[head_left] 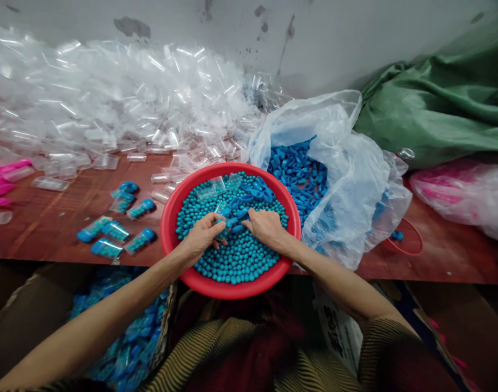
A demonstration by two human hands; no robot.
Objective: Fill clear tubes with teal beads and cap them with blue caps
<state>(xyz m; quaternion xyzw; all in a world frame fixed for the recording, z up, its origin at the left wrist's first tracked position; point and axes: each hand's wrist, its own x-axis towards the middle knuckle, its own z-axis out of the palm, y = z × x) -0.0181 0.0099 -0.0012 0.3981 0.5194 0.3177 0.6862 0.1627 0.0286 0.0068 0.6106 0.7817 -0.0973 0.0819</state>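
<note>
A red basin (173, 218) full of small turquoise beads (232, 264) sits at the table's front edge. Over the beads, my left hand (202, 237) is closed with its fingertips around a small clear plastic tube (221, 214), partly hidden by the fingers. Facing it, my right hand (267, 226) pinches a blue plastic piece (241, 213) shaped like a small spoon, its end close to the tube. Whether the two touch, I cannot tell. More blue plastic pieces (259, 191) and a few clear tubes (211, 188) lie on the beads behind my hands.
Clear tubes (122, 103) are heaped along the wall. Several bead-filled tubes with blue ends (107, 248) lie left of the basin. At right stand a plastic bag (346, 179) of blue pieces, a red basket (412, 239) and green cloth (440, 103). Below is a box of filled tubes (126, 332).
</note>
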